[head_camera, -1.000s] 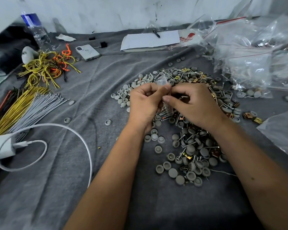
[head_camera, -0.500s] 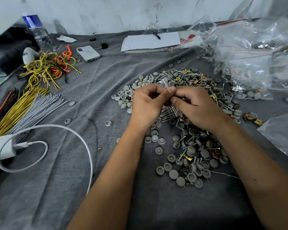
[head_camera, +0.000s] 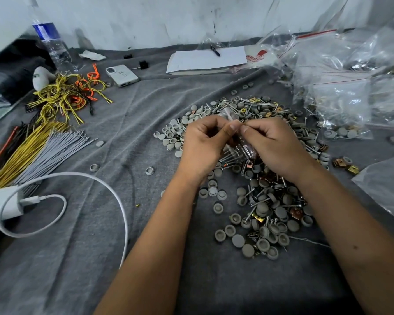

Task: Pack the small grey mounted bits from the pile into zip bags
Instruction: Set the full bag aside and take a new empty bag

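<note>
A pile of small grey round caps, screws and brass clips (head_camera: pixel 263 214) spreads over the grey cloth at centre right. Above it my left hand (head_camera: pixel 203 144) and my right hand (head_camera: pixel 275 146) meet, thumbs nearly touching. Together they pinch the top of a small clear zip bag (head_camera: pixel 246 148) that hangs between them with screws and bits inside. The bag's upper edge (head_camera: pixel 229 113) sticks up behind my fingers. My palms hide part of the bag.
Heaped clear zip bags (head_camera: pixel 341 94) lie at the right, another bag (head_camera: pixel 387 189) near my right forearm. Yellow, grey and orange wire bundles (head_camera: pixel 43 146) lie left. Also here: a white charger cable (head_camera: pixel 114 198), phone (head_camera: pixel 122 75), bottle (head_camera: pixel 52 46) and notepad with pen (head_camera: pixel 205 60).
Both hands have shifted slightly right and lower over the pile while still holding the bag; my fingertips have closed together along its top edge.
</note>
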`<act>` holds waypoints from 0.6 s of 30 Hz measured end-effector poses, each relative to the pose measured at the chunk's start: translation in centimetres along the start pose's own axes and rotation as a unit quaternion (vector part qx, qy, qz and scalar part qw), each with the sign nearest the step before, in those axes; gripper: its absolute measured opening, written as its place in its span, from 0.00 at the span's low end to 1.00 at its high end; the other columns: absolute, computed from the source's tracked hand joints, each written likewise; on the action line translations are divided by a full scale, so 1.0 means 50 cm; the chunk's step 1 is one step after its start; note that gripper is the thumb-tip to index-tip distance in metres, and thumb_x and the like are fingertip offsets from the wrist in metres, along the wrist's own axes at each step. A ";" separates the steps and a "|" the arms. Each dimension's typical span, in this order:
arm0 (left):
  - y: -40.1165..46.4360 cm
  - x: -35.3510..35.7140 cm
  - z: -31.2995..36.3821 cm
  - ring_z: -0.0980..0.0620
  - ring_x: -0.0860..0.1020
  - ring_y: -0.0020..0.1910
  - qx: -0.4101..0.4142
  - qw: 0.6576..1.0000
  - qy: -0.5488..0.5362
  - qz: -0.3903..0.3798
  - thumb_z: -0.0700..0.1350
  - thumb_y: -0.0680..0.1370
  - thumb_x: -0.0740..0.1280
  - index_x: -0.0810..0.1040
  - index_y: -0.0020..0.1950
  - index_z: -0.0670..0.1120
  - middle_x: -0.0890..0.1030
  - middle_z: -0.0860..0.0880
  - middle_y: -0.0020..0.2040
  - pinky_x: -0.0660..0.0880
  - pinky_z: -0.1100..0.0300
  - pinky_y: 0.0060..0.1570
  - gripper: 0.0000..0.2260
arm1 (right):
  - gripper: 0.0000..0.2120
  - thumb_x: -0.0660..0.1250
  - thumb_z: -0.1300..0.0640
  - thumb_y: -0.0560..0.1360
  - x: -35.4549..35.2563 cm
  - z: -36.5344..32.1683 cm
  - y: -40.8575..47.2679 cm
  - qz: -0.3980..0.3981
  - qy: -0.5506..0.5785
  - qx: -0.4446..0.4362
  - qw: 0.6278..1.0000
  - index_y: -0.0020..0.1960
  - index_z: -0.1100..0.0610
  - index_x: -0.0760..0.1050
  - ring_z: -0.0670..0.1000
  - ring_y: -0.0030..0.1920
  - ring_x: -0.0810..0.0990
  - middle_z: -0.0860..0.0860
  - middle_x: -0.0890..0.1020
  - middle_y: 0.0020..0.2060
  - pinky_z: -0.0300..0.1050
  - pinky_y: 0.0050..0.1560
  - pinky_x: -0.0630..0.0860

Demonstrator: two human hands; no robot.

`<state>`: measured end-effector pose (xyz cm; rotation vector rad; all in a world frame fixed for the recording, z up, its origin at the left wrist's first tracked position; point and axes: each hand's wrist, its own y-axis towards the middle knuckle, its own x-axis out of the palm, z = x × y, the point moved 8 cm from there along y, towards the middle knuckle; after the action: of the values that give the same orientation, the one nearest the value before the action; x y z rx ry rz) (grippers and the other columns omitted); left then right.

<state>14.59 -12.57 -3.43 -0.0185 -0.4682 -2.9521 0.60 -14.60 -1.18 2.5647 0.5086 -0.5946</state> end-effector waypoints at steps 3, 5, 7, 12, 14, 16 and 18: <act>0.000 0.000 0.000 0.54 0.74 0.30 -0.012 1.000 0.013 0.001 0.39 0.82 0.69 0.79 0.43 0.38 0.78 0.47 0.34 0.70 0.68 0.29 0.09 | 0.19 0.65 0.56 0.83 -0.005 0.001 0.001 0.021 -0.011 -0.006 1.000 0.35 0.60 0.77 0.47 0.25 0.70 0.56 0.74 0.25 0.45 0.29 0.66; -0.001 -0.001 0.000 0.55 0.73 0.29 -0.017 1.000 0.021 0.003 0.39 0.83 0.69 0.79 0.42 0.39 0.77 0.49 0.32 0.69 0.66 0.29 0.10 | 0.15 0.68 0.56 0.82 -0.010 -0.006 -0.001 0.036 -0.020 -0.020 0.999 0.39 0.59 0.83 0.45 0.26 0.72 0.53 0.77 0.26 0.42 0.29 0.68; -0.004 -0.001 0.003 0.55 0.70 0.27 -0.015 0.999 0.045 0.008 0.42 0.83 0.68 0.77 0.42 0.37 0.74 0.52 0.30 0.67 0.65 0.27 0.12 | 0.12 0.69 0.57 0.81 -0.016 -0.017 -0.004 0.058 -0.034 -0.039 0.997 0.40 0.58 0.85 0.46 0.28 0.75 0.50 0.80 0.27 0.41 0.29 0.70; -0.011 0.015 0.020 0.53 0.67 0.27 0.016 0.997 0.082 0.003 0.44 0.84 0.68 0.77 0.39 0.42 0.71 0.51 0.29 0.63 0.60 0.28 0.15 | 0.12 0.70 0.59 0.80 -0.028 -0.036 -0.010 0.115 -0.067 -0.077 0.988 0.38 0.60 0.83 0.51 0.31 0.79 0.51 0.82 0.30 0.50 0.32 0.74; -0.010 0.014 0.020 0.54 0.67 0.28 0.014 0.998 0.057 0.007 0.42 0.85 0.65 0.78 0.41 0.37 0.71 0.51 0.29 0.63 0.62 0.27 0.14 | 0.10 0.71 0.59 0.79 -0.028 -0.041 -0.012 0.120 -0.065 -0.081 0.987 0.41 0.59 0.85 0.48 0.33 0.82 0.50 0.84 0.32 0.48 0.35 0.77; -0.008 0.013 0.020 0.54 0.66 0.28 0.009 0.999 0.039 0.007 0.40 0.85 0.64 0.77 0.42 0.35 0.71 0.51 0.30 0.63 0.63 0.27 0.14 | 0.09 0.71 0.59 0.79 -0.029 -0.044 -0.014 0.128 -0.057 -0.080 0.987 0.42 0.58 0.86 0.45 0.33 0.82 0.45 0.84 0.32 0.44 0.34 0.78; -0.007 0.014 0.022 0.55 0.66 0.27 0.010 0.999 0.034 0.002 0.39 0.85 0.64 0.77 0.40 0.40 0.71 0.53 0.29 0.63 0.63 0.27 0.14 | 0.09 0.71 0.58 0.79 -0.035 -0.047 -0.013 0.141 -0.058 -0.085 0.985 0.42 0.56 0.86 0.45 0.32 0.82 0.43 0.83 0.32 0.43 0.33 0.77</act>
<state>13.84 -12.00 -2.46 0.0823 -0.4886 -2.9336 -0.39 -13.29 1.32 2.3661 0.1449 -0.5681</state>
